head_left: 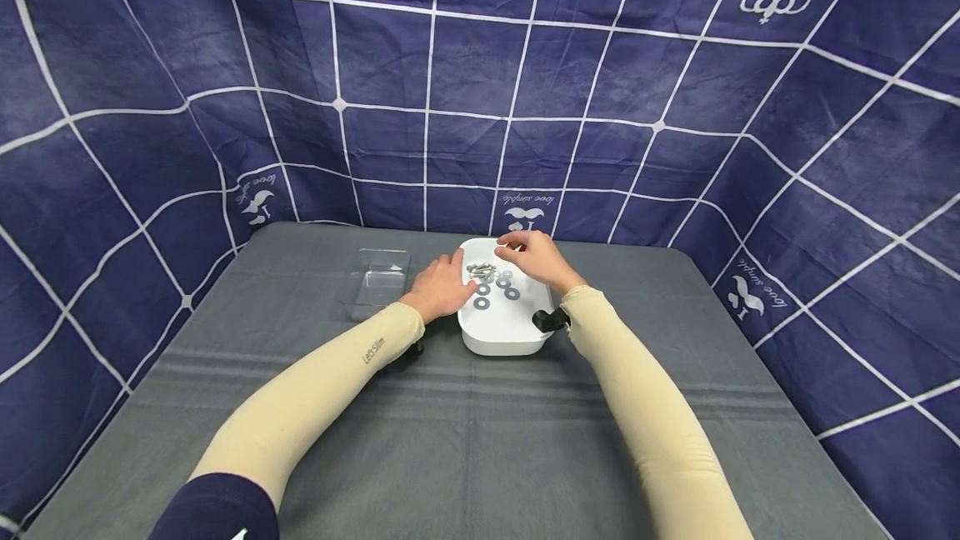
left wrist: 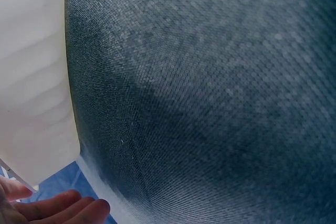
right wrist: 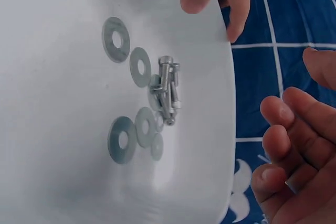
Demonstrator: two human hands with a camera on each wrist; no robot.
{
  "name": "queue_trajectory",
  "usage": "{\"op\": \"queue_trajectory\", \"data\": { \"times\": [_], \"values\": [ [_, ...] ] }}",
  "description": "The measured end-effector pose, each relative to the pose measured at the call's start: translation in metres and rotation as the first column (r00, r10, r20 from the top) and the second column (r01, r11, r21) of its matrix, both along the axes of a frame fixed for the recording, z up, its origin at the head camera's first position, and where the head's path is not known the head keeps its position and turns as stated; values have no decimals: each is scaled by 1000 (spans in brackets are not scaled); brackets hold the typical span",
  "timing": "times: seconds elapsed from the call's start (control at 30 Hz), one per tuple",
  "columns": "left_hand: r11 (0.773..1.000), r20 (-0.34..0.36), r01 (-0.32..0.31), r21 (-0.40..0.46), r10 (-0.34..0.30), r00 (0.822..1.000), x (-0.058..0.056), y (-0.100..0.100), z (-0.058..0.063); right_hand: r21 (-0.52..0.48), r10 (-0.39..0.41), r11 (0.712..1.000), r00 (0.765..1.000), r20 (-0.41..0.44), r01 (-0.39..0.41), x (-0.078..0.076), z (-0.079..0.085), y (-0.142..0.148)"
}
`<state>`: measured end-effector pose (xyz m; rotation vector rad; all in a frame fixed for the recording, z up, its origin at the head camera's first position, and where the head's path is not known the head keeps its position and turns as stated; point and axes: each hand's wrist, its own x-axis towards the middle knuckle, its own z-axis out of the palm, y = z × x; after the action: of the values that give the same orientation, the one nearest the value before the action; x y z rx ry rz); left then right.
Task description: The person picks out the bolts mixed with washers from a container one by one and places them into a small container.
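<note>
A white tray with rounded corners stands on the grey cloth. Several flat grey washers lie on its floor, and silver socket-head screws are heaped beside them toward the far end. My left hand rests at the tray's left rim, its thumb over the inside and its relaxed fingers outside; the left wrist view shows these fingers beyond the tray's wall. Over the far right part of the tray is my right hand. Its fingers are loosely bent, thumb apart from them, with nothing between.
Left of the tray sits a clear plastic box. A grey cloth covers the table. Blue curtains with white lines hang behind and at both sides. A black strap is at my right wrist.
</note>
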<state>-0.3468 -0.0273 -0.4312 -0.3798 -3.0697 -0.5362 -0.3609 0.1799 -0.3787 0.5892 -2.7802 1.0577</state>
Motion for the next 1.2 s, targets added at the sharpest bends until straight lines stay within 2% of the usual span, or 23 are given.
{"op": "queue_trajectory", "data": {
  "times": [0.27,0.4,0.53,0.63,0.93,1.2],
  "values": [
    [1000,1,-4,-18,4,1000,3,-1,2,-91,-24,995,994,107,34,-13,-14,-6],
    [1000,2,-1,-18,1,1000,5,0,5,-184,-26,981,982,187,61,-18,-21,-10],
    [1000,5,-4,-25,4,1000,6,0,5,-266,-30,958,963,268,104,-19,-26,-14],
    [1000,3,-7,-30,7,1000,6,0,5,-291,-55,945,951,305,148,-22,-32,-16],
    [1000,-21,3,-25,-4,1000,5,0,5,-329,-157,897,908,387,295,-24,-54,-23],
    [999,-28,10,-43,-11,1000,4,0,3,-346,-233,843,860,453,411,-23,-61,-28]
  ]
}}
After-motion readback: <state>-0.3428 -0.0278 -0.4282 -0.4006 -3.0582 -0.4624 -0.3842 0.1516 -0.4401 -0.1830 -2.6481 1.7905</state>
